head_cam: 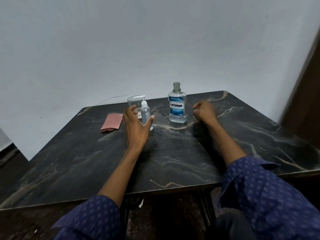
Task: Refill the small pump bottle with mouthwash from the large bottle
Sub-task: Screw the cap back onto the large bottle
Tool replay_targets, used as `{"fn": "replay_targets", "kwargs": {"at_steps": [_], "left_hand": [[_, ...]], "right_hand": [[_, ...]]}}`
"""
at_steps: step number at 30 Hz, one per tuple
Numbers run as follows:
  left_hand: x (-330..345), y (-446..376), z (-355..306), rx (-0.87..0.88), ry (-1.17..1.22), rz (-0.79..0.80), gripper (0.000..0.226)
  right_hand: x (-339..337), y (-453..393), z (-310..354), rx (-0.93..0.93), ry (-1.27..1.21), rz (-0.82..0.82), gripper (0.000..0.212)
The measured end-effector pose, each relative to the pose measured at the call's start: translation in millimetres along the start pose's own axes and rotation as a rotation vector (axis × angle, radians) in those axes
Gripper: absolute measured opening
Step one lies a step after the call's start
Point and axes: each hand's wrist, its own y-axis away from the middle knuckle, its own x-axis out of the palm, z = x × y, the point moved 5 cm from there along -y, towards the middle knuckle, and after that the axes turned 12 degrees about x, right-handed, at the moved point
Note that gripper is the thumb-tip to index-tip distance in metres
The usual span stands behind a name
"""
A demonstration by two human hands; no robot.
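The small clear pump bottle [145, 110] with a white pump head stands upright at the far middle of the dark marble table [164, 161]. My left hand [136, 126] is open just in front of it, fingers and thumb spread on either side, not clearly touching. The large mouthwash bottle [177, 105], clear with a blue label and no cap on its neck, stands upright to the right. My right hand [204, 110] is curled into a loose fist beside the large bottle, a little apart from it, and I cannot see anything in it.
A clear drinking glass [135, 104] stands behind the pump bottle, partly hidden by my left fingers. A folded pink cloth [112, 125] lies to the left. A pale wall rises behind the table, and a brown door frame [304, 84] stands at the right.
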Motion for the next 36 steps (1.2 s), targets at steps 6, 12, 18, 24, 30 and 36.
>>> {"fn": "replay_targets", "kwargs": {"at_steps": [6, 12, 18, 24, 30, 36], "left_hand": [[-11, -1, -30, 0.2, 0.022, -0.113, 0.021], [32, 1, -67, 0.36, -0.063, 0.262, 0.045], [73, -17, -98, 0.148, 0.062, 0.24, 0.099], [105, -25, -97, -0.005, 0.119, 0.175, 0.115], [107, -34, -86, 0.067, 0.146, 0.211, 0.08], [95, -24, -77, 0.125, 0.247, 0.309, 0.08]], "right_hand": [[-6, 4, 22, -0.122, -0.351, 0.062, 0.029], [-21, 4, 25, -0.174, -0.664, -0.075, 0.015], [-22, 1, 21, -0.078, -1.005, 0.036, 0.038], [-24, 9, 33, -0.222, -1.039, 0.111, 0.037], [-27, 15, 41, -0.322, -0.961, 0.075, 0.028], [-32, 26, 53, -0.426, -0.849, 0.016, 0.027]]}}
